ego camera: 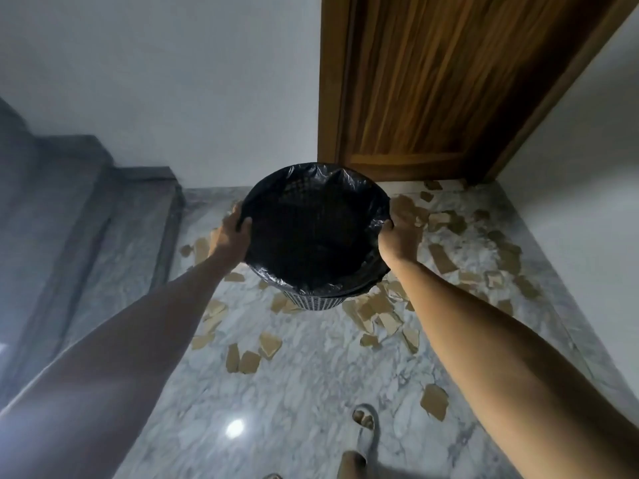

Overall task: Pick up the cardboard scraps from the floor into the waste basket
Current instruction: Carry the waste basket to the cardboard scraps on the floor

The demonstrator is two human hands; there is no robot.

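A round mesh waste basket (316, 303) lined with a black plastic bag hangs in the air above the marble floor, and nothing shows inside it. My left hand (232, 233) grips its rim on the left. My right hand (397, 236) grips the rim on the right. Several brown cardboard scraps (249, 361) lie scattered over the floor below and around the basket, with more toward the door (442, 257) and one nearer my feet (434, 401).
A wooden door (432, 81) stands closed ahead on the right, set in white walls. Grey marble steps (114, 216) rise on the left. My sandalled foot (363, 430) stands on the floor at the bottom centre.
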